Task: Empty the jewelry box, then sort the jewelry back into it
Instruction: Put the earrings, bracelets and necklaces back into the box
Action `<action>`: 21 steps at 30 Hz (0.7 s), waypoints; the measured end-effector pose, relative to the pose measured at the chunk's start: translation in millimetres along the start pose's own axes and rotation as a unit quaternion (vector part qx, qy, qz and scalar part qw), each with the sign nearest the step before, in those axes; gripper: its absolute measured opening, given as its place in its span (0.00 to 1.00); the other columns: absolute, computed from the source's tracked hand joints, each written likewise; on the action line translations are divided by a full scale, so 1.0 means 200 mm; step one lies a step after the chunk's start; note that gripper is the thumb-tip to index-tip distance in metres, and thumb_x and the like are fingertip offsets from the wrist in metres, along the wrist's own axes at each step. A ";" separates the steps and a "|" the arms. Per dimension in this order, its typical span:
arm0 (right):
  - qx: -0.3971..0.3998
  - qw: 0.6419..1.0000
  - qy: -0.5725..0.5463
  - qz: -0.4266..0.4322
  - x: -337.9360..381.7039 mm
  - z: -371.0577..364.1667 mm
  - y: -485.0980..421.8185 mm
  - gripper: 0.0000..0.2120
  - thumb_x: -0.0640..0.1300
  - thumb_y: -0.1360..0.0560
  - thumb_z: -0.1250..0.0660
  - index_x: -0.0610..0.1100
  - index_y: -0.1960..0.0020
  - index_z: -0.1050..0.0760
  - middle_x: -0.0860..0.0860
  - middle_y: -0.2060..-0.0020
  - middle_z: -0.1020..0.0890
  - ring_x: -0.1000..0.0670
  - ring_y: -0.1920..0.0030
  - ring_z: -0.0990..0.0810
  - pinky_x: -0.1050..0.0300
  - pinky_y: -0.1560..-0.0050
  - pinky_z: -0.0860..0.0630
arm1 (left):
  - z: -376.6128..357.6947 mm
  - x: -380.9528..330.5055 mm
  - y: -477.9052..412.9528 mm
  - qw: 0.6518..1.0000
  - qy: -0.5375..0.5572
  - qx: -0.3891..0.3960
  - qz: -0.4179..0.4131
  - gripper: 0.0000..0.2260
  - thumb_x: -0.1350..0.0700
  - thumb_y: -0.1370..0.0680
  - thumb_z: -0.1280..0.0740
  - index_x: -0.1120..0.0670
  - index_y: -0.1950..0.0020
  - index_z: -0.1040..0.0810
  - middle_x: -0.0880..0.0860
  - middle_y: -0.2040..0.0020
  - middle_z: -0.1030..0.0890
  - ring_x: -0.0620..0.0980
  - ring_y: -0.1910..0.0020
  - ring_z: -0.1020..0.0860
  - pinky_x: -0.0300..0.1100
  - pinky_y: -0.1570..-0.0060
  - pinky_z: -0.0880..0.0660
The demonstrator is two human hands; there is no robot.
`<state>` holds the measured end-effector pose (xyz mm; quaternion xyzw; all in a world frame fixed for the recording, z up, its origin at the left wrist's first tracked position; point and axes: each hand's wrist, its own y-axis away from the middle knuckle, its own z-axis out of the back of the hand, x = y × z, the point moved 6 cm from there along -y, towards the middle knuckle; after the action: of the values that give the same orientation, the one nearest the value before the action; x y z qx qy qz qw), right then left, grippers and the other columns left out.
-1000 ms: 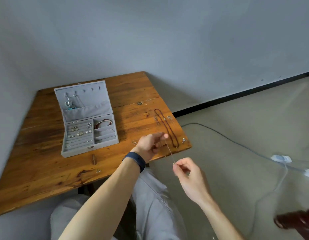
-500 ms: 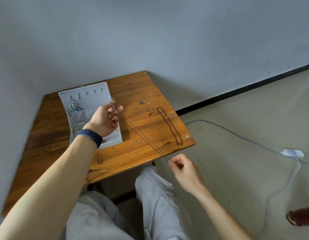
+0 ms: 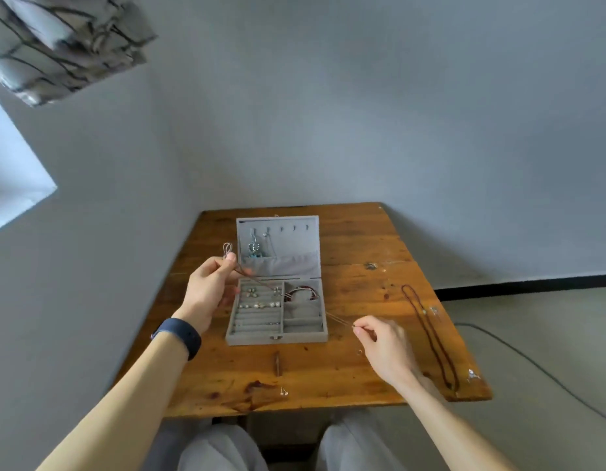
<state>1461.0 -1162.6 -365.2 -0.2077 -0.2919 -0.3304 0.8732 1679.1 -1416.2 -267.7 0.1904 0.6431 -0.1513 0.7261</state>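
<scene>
Both left grip (image 3: 210, 289) and right grip (image 3: 385, 348) pinch necklace (image 3: 340, 320).

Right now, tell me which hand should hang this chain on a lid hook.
Left. The left hand pinches the chain by its looped end just beside the open lid, close to its hooks. The right hand pinches the other end beyond the front right corner of the box, farther from them.

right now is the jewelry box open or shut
Open. The jewelry box has its lid swung back, so the hooks inside it and the compartments show.
</scene>
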 end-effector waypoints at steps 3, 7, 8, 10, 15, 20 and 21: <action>-0.016 0.998 0.025 0.047 0.13 -0.04 -0.24 0.06 0.45 0.20 0.34 0.47 0.45 0.19 0.53 0.50 0.17 0.56 0.53 0.23 0.69 0.56 0.31 | 0.13 -0.11 -0.05 0.994 -0.059 -0.066 -0.058 0.15 0.41 0.19 0.36 0.52 0.51 0.21 0.45 0.56 0.13 0.44 0.69 0.20 0.39 0.67 0.25; -0.024 0.995 0.053 0.087 0.32 -0.11 -0.55 0.07 0.44 0.19 0.36 0.46 0.43 0.22 0.51 0.49 0.17 0.51 0.52 0.21 0.62 0.55 0.27 | 0.23 -0.27 -0.14 0.977 -0.100 -0.148 -0.119 0.10 0.42 0.19 0.36 0.46 0.50 0.20 0.40 0.58 0.14 0.43 0.71 0.21 0.38 0.64 0.24; -0.025 0.994 0.052 0.097 0.37 -0.13 -0.62 0.06 0.44 0.19 0.36 0.45 0.44 0.22 0.50 0.49 0.17 0.51 0.53 0.21 0.62 0.56 0.27 | 0.24 -0.31 -0.16 0.972 -0.107 -0.162 -0.131 0.10 0.42 0.19 0.36 0.46 0.50 0.20 0.39 0.59 0.15 0.41 0.72 0.21 0.37 0.66 0.25; -0.027 0.992 0.045 0.116 0.44 -0.17 -0.74 0.06 0.42 0.20 0.35 0.45 0.44 0.22 0.50 0.49 0.18 0.50 0.54 0.21 0.61 0.56 0.28 | 0.25 -0.40 -0.20 0.965 -0.110 -0.183 -0.153 0.10 0.42 0.19 0.37 0.46 0.50 0.20 0.37 0.59 0.15 0.40 0.73 0.21 0.38 0.66 0.26; -0.039 0.987 0.007 0.154 0.56 -0.24 -0.95 0.08 0.39 0.21 0.33 0.44 0.45 0.19 0.51 0.50 0.21 0.54 0.54 0.25 0.63 0.52 0.31 | 0.20 -0.59 -0.28 0.953 -0.109 -0.194 -0.204 0.11 0.44 0.20 0.36 0.48 0.55 0.19 0.37 0.60 0.15 0.41 0.73 0.22 0.41 0.62 0.22; 0.016 0.986 0.078 0.145 0.59 -0.34 -1.03 0.06 0.46 0.18 0.39 0.51 0.48 0.24 0.55 0.53 0.21 0.53 0.55 0.25 0.59 0.58 0.31 | 0.11 -0.69 -0.35 0.948 -0.131 -0.180 -0.229 0.12 0.45 0.20 0.35 0.50 0.58 0.20 0.37 0.62 0.16 0.39 0.74 0.22 0.30 0.68 0.29; 0.024 0.985 0.093 0.144 0.59 -0.36 -1.03 0.05 0.47 0.18 0.39 0.52 0.49 0.24 0.55 0.53 0.20 0.54 0.56 0.25 0.60 0.59 0.32 | 0.08 -0.70 -0.35 0.947 -0.135 -0.173 -0.233 0.12 0.46 0.20 0.35 0.50 0.58 0.20 0.37 0.62 0.16 0.39 0.74 0.22 0.28 0.69 0.30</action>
<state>1416.5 -1399.3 -308.0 -0.1950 -0.1844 -0.2123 0.9396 1642.4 -1489.9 -132.3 -0.1160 0.5814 -0.2271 0.7726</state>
